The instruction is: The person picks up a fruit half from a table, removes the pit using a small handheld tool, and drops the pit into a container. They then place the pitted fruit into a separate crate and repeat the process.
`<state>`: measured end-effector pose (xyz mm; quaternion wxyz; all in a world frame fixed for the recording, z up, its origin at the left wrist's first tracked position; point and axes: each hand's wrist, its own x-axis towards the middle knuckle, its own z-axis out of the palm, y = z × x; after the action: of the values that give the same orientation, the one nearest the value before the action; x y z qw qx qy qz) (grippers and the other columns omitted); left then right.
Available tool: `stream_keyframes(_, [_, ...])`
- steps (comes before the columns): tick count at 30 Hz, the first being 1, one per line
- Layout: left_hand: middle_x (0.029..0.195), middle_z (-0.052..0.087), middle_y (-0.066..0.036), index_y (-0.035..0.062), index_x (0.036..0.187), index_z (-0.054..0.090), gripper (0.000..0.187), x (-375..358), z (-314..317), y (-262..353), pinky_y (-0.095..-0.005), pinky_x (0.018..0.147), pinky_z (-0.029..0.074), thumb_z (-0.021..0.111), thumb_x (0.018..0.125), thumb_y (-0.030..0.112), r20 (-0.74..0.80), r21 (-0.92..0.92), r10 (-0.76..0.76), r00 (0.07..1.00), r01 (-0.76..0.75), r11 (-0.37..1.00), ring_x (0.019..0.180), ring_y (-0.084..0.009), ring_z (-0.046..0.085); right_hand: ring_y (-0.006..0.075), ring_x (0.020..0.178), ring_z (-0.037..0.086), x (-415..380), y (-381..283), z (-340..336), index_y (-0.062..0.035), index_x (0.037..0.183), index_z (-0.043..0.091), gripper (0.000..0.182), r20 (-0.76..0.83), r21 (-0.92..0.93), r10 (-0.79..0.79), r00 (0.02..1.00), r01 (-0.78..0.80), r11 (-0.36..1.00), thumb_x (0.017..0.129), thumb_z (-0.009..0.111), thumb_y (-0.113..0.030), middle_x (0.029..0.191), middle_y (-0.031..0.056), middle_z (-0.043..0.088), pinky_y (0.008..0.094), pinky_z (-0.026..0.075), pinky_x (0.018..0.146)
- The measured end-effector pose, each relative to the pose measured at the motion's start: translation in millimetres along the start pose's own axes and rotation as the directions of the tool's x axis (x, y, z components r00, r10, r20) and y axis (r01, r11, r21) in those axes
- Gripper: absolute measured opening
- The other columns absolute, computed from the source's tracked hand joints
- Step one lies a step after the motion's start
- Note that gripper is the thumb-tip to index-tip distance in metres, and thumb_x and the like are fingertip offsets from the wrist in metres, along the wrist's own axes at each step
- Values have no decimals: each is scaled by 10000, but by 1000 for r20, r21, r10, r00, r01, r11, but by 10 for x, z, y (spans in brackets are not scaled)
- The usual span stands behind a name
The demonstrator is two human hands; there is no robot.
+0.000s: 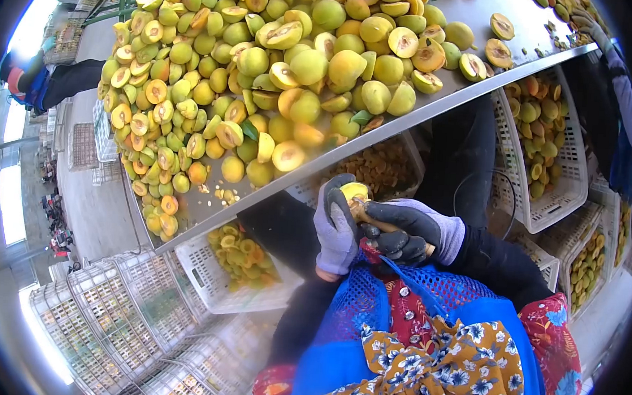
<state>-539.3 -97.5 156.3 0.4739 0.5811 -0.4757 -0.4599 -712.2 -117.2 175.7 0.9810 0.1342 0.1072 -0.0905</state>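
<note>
My left hand point(334, 226), in a grey glove with dark fingers, is closed around a yellow peach half point(355, 190) in front of my chest. My right hand point(417, 229), gloved the same way, grips a short tool with a brown handle point(429, 249); its working end is at the fruit and mostly hidden by my fingers. Just beyond both hands, a heap of whole and halved peaches point(309, 67) covers much of the metal table point(437, 107).
Below the table edge are a crate of peach pieces point(243, 262), a crate of brownish pits or scraps point(376, 165) and a filled white crate point(537, 138) at right. Stacked crates point(106, 315) stand lower left. A co-worker's gloved hand point(591, 24) is at the table's far right; another person point(37, 83) stands left.
</note>
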Motion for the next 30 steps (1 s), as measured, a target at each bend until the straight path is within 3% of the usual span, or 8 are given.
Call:
stream_keyframes(4, [1014,663,-129,-25,1152,576,431,54,-78,39,-308,852,501,398,1055,356,215,-219,-129,968,177,959,930,-178,639,53,339,383,-21,13,-119,-30,926,541,420,105,375,133,986,-163,913,1017,464,-432,572,13,453,175,341,273])
stream_keyframes(16, [976,673,-138,-43,1168,561,457,28,33,-11,-310,835,508,370,1061,358,200,-297,-69,977,128,946,907,-193,646,56,341,374,-44,75,-139,-33,930,539,403,96,338,89,991,-116,934,1023,460,-417,558,10,424,173,338,266])
stream_keyframes(19, [963,675,-130,-39,1168,567,454,-36,54,-43,-309,833,508,359,1065,351,112,-167,-9,994,28,985,908,-188,646,50,343,375,-113,130,45,-21,936,540,410,-124,-148,-115,986,96,984,1022,467,-415,561,9,428,168,328,266])
stream_keyframes(22, [968,675,-123,-35,1175,569,447,-45,-24,45,-312,837,508,354,1066,342,231,-187,29,972,15,982,906,-188,647,18,372,357,-67,109,-162,-5,944,505,390,155,168,48,987,-74,983,1019,485,-387,644,25,456,148,310,285])
stream_keyframes(25, [1022,671,-123,-36,1179,572,454,-100,22,-112,-312,850,506,397,1057,365,295,-428,-185,937,303,852,925,-193,645,47,351,376,-104,223,80,-5,948,538,416,-38,-70,-112,993,109,991,1015,487,-412,592,28,461,159,302,279])
stream_keyframes(27, [1054,665,-126,-31,1176,579,435,-199,73,-197,-311,843,508,423,1053,356,203,-562,-266,942,335,756,939,-185,638,62,343,397,-98,138,171,-10,968,552,444,130,21,-111,985,109,994,1013,474,-444,550,24,449,173,312,282])
stream_keyframes(29, [1050,664,-141,-17,1204,572,380,-178,-163,-102,-334,836,512,429,1046,297,0,213,56,998,-54,976,943,-214,641,65,345,410,-131,59,-76,-18,976,550,463,206,129,-184,961,160,979,1019,438,-466,544,10,445,189,327,293])
stream_keyframes(30, [1038,664,-153,-10,1216,569,367,-133,-350,2,-341,835,512,434,1041,282,-21,175,-63,998,66,982,944,-237,644,64,344,411,-214,-7,-144,-19,974,550,469,160,155,-189,969,165,974,1022,426,-469,542,5,443,194,331,295])
